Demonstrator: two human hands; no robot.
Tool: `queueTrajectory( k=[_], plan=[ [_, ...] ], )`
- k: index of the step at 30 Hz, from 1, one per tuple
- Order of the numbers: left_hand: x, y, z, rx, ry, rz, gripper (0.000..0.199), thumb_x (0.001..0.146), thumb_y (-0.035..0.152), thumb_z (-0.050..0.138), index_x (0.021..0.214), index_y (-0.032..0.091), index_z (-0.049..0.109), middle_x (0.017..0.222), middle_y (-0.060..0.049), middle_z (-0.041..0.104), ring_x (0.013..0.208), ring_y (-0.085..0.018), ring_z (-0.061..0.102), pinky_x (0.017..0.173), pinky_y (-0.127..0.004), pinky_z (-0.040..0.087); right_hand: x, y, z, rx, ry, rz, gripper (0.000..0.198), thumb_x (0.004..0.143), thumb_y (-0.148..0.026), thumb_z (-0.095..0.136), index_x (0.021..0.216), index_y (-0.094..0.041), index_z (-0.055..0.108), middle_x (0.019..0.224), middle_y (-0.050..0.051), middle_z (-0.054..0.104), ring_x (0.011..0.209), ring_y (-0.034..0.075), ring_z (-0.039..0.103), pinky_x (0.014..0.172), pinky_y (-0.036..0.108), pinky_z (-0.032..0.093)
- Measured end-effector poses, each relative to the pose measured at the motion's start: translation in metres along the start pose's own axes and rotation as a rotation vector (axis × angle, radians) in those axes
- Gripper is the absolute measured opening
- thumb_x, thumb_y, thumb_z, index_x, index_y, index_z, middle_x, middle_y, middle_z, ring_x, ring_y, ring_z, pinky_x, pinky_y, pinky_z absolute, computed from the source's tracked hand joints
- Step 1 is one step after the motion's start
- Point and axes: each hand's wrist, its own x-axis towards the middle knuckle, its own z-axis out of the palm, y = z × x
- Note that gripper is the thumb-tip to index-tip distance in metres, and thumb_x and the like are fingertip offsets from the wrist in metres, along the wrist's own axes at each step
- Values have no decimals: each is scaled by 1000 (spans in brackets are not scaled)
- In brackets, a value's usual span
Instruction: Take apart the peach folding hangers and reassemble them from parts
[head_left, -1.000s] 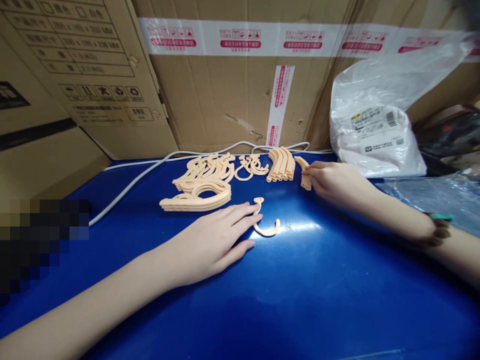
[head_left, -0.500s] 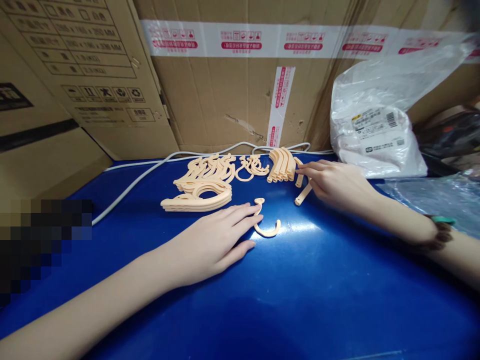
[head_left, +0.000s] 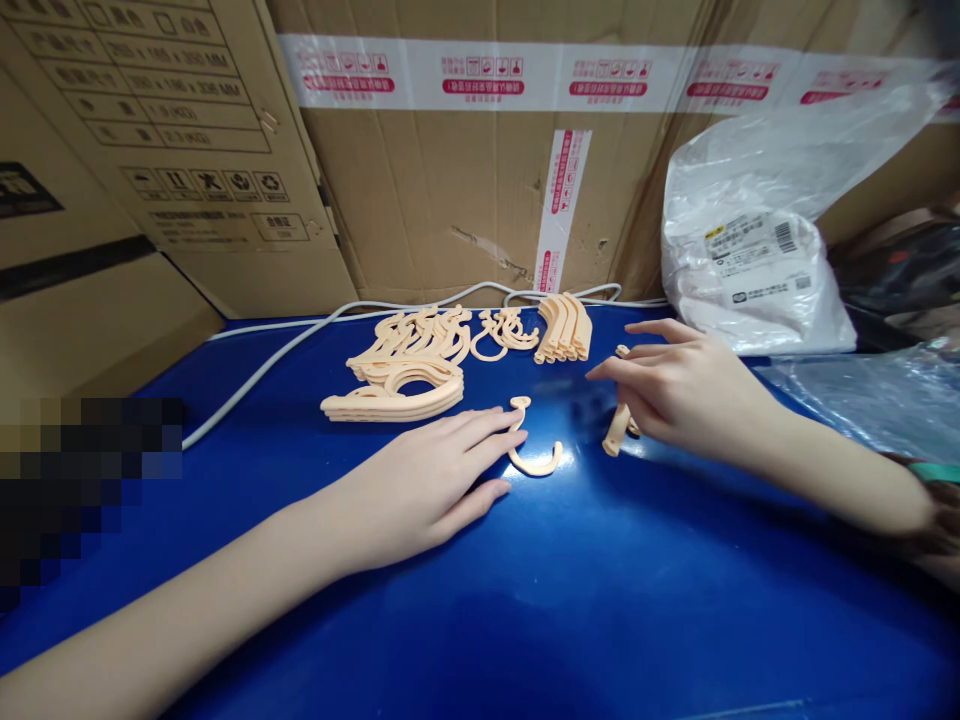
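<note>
My left hand (head_left: pixel 442 475) lies flat on the blue table with its fingers stretched out. Its fingertips touch a cream plastic hanger hook (head_left: pixel 536 468), which has a flat round head and a curved end. Farther right, my right hand (head_left: pixel 664 390) is closed round cream curved hanger arms (head_left: pixel 616 432), their ends showing below and above the fingers. Its index finger sticks out; the palm and fingers hide most of these pieces. Behind the hook stands a row of similar curved hanger arms (head_left: pixel 564 328), beside a small heap of hooks (head_left: pixel 506 332).
Stacked cream hanger parts (head_left: pixel 397 400) lie at the back left. A white cable (head_left: pixel 277 370) runs along the back edge before cardboard boxes (head_left: pixel 435 200). At the back right sits a white plastic bag (head_left: pixel 757 270), with clear plastic film (head_left: pixel 847 400) in front of it.
My right hand has drawn the loose hanger arms away from the row, towards me and slightly right. My left hand and the hook under it have stayed in place.
</note>
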Motion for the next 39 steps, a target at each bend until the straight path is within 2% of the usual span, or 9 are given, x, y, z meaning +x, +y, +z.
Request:
queueTrajectory(
  k=[3,5,7,12,16,21,26,35,39],
  plan=[
    [0,0,0,-6,7,18,40,99,31,40,136,19,49,144,-10,49,133,-23,45,110,-39,39,0,0,-3,-165,-34,79,31,89,-23,37,88,-19,67,76,9,71,73,25,66,70,38,45],
    [0,0,-1,1,10,34,38,99,29,40,134,18,51,142,-10,51,132,-23,46,110,-39,39,0,3,-1,-269,-80,229,34,93,-37,37,87,-17,64,72,11,69,68,27,65,51,34,35],
    [0,1,-2,8,19,43,36,99,27,40,131,18,53,140,-10,53,131,-23,47,109,-40,39,-2,6,3,-311,-143,329,41,91,-51,39,88,-17,61,69,12,68,61,28,64,45,32,23],
    [0,3,-5,-10,76,57,25,97,24,42,110,18,63,129,-9,61,124,-23,53,108,-42,39,-6,9,6,-117,-278,337,27,87,-46,49,89,-19,55,71,8,69,57,22,61,45,29,22],
    [2,4,-6,-12,134,48,21,97,26,42,93,18,61,111,-7,67,107,-21,60,99,-40,42,-10,2,2,49,-273,261,24,87,-43,52,94,-21,53,70,3,67,54,17,59,46,27,27],
    [3,4,-7,-14,104,-30,18,96,30,44,92,18,57,94,-4,63,86,-19,57,84,-37,44,-14,-6,-4,185,-263,163,29,89,-46,52,102,-21,58,69,1,65,52,15,58,47,25,31],
    [3,5,-6,-34,95,-105,18,94,36,49,92,19,55,87,-2,59,80,-18,54,74,-33,42,-9,-12,-9,345,-284,-30,22,93,-39,51,101,-22,63,88,4,67,74,18,63,63,27,42],
    [4,9,-4,-64,92,-222,28,92,39,50,73,19,50,69,2,55,64,-14,50,56,-26,31,-3,-21,8,177,-107,-132,39,97,-47,40,89,-17,64,83,6,63,73,20,58,68,32,39],
    [4,12,-7,-66,62,-335,18,85,33,54,73,20,51,61,4,52,55,-12,47,52,-25,26,-4,-19,6,153,-72,-176,42,97,-50,39,95,-17,65,85,7,65,73,20,58,69,32,38]
  ],
)
